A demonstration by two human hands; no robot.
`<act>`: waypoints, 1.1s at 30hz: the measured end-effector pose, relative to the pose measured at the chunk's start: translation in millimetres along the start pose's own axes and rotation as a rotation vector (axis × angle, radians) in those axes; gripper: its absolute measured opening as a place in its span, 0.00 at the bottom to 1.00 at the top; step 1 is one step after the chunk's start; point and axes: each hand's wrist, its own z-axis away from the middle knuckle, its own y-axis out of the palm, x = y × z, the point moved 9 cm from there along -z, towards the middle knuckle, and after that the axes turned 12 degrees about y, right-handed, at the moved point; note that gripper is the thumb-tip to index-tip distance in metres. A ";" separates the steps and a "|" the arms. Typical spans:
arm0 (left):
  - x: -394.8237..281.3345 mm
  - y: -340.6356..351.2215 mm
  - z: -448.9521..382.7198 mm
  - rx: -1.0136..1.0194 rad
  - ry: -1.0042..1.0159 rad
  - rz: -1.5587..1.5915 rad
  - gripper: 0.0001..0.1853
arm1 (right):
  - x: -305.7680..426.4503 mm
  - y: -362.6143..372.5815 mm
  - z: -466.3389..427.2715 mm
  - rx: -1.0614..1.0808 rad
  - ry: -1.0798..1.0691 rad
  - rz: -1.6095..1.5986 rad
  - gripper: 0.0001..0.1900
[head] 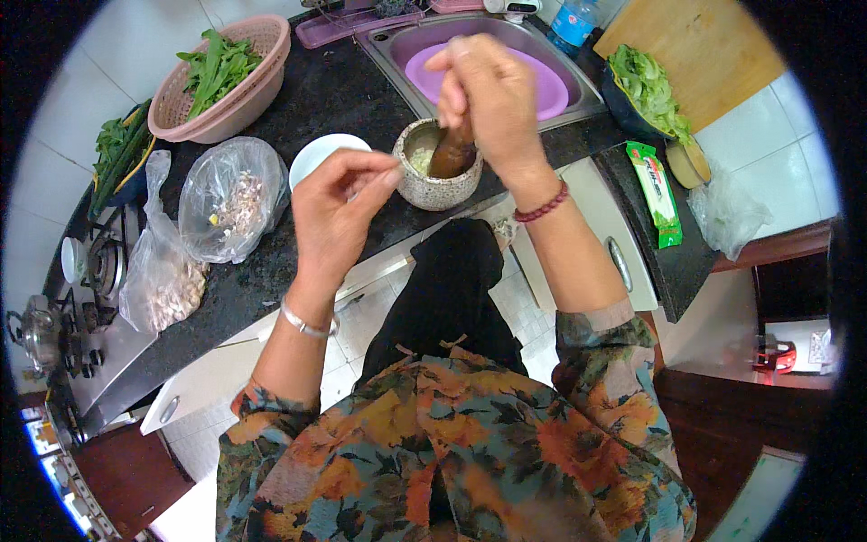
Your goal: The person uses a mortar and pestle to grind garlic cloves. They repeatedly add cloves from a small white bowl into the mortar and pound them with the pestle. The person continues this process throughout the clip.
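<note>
My right hand (491, 101) is closed around the upper part of a brown wooden pestle (452, 154), whose broad end rests inside a speckled stone mortar (440, 193). Pale crushed bits, perhaps garlic, lie in the mortar. Beside its left rim is my left hand (342, 206), with thumb and fingertips close together; whether it pinches anything small cannot be told. A white bowl (325, 152) stands behind my left hand, partly hidden by it. Left of that, a clear plastic bag (234, 200) over a bowl holds papery peelings. Another plastic bag (166, 284) holds what look like garlic cloves.
Pink baskets (271, 81) with leafy greens stand back left, near a gas stove (108, 345). A sink (582, 101) with a purple basin (552, 88) lies behind the mortar. At right are a bowl of lettuce (643, 88), a cutting board (691, 54) and a green packet (656, 193).
</note>
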 end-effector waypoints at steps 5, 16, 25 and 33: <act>6.6 36.4 -32.6 0.273 0.182 -0.243 0.07 | 51.0 1.8 17.2 -0.028 -0.215 0.070 0.17; 17.6 -62.7 -19.5 -0.170 -0.007 -0.159 0.08 | 43.6 6.5 14.4 -0.014 -0.193 -0.052 0.16; 38.6 -97.1 -20.5 0.148 -0.110 -0.383 0.09 | 28.1 4.2 -0.2 0.012 -0.166 0.005 0.17; 63.9 -37.5 -29.8 0.749 0.003 -0.936 0.19 | -19.9 11.4 -2.7 0.029 0.033 0.096 0.15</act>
